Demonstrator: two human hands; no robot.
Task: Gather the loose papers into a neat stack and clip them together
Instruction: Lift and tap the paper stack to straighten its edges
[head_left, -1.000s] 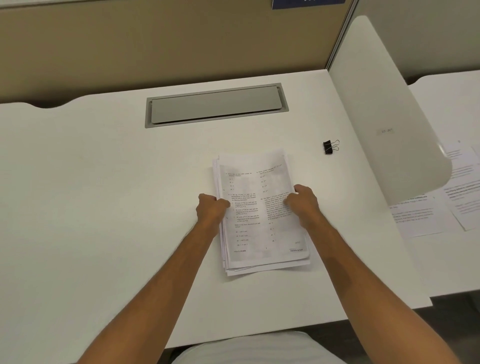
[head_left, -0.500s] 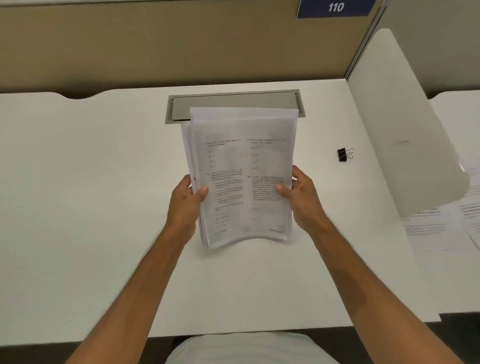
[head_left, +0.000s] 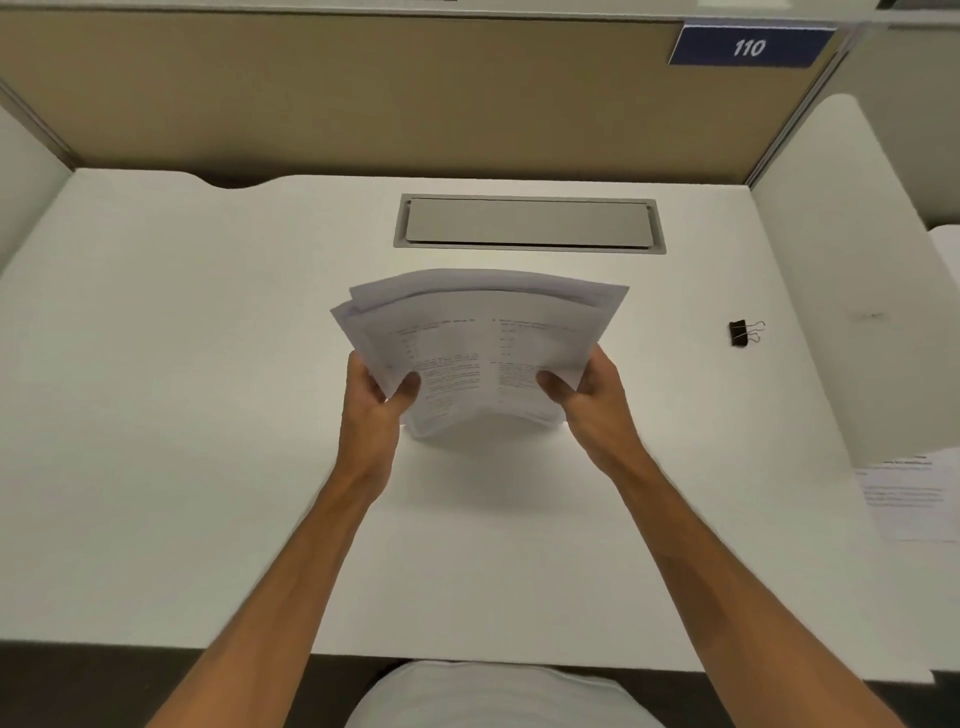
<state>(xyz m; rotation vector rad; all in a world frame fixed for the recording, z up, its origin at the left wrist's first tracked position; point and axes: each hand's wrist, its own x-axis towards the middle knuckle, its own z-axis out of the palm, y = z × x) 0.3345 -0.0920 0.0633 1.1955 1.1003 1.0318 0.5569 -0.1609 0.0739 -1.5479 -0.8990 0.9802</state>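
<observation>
Papers (head_left: 483, 353), fanned at the top, are gripped at both sides by closed left hand (head_left: 376, 395) and right hand (head_left: 592, 397); bottom edges should be tapped on the surface (head_left: 208, 415) (binder clip (head_left: 742, 333) untouched).

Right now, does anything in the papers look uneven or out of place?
Yes. The paper stack, held by the left hand and right hand, is uneven: sheets fan out at its upper left corner, edges not flush.

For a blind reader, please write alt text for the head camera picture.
Two bare hands, left hand and right hand, hold a bowed stack of papers by its sides above a white desk, sheet edges uneven. A black binder clip lies on the desk to the right, untouched.
</observation>
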